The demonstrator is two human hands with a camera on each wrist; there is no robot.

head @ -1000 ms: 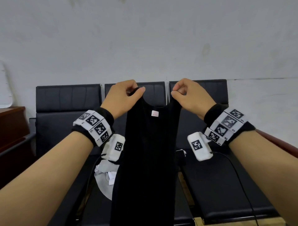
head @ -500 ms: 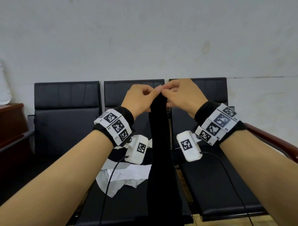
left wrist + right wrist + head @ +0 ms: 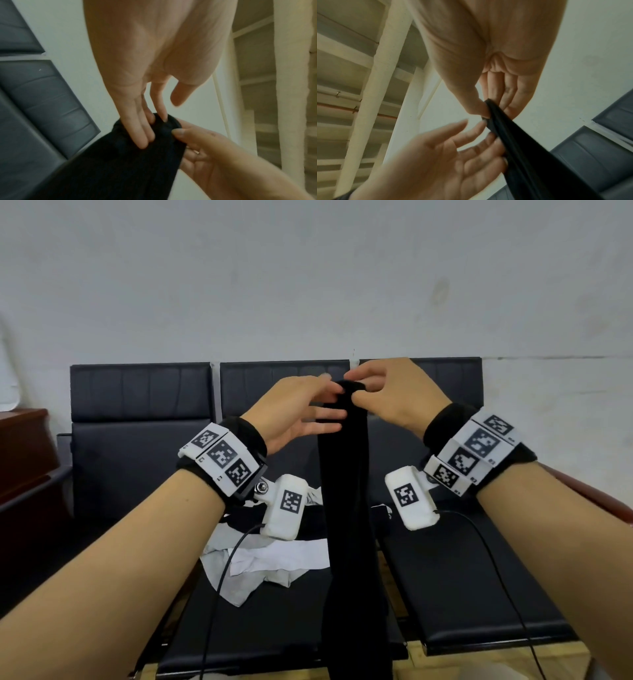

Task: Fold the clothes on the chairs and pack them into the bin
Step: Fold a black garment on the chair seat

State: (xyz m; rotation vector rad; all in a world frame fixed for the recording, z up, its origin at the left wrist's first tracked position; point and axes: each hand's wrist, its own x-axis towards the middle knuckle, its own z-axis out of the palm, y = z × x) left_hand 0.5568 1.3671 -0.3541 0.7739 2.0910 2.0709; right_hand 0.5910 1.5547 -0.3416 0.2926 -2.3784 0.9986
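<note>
A black garment (image 3: 346,491), folded lengthwise into a narrow strip, hangs in front of the middle chair. My right hand (image 3: 356,386) pinches its top edge between thumb and fingers; the right wrist view shows that pinch (image 3: 486,108) on the cloth (image 3: 522,148). My left hand (image 3: 329,409) is just left of the strip with its fingers straight, the tips touching the cloth near the top. In the left wrist view the straight left fingers (image 3: 142,135) lie on the black cloth (image 3: 128,162). No bin is in view.
Three black chairs (image 3: 137,440) stand in a row against a white wall. A crumpled white garment (image 3: 274,563) lies on the middle seat. Dark wooden furniture (image 3: 24,446) stands at the left, a wooden armrest (image 3: 599,501) at the right. Cables hang from both wrists.
The hands came together, folding the spread garment into a narrow strip. The left hand then let go of the top and straightened its fingers, while the right hand took the whole top edge.
</note>
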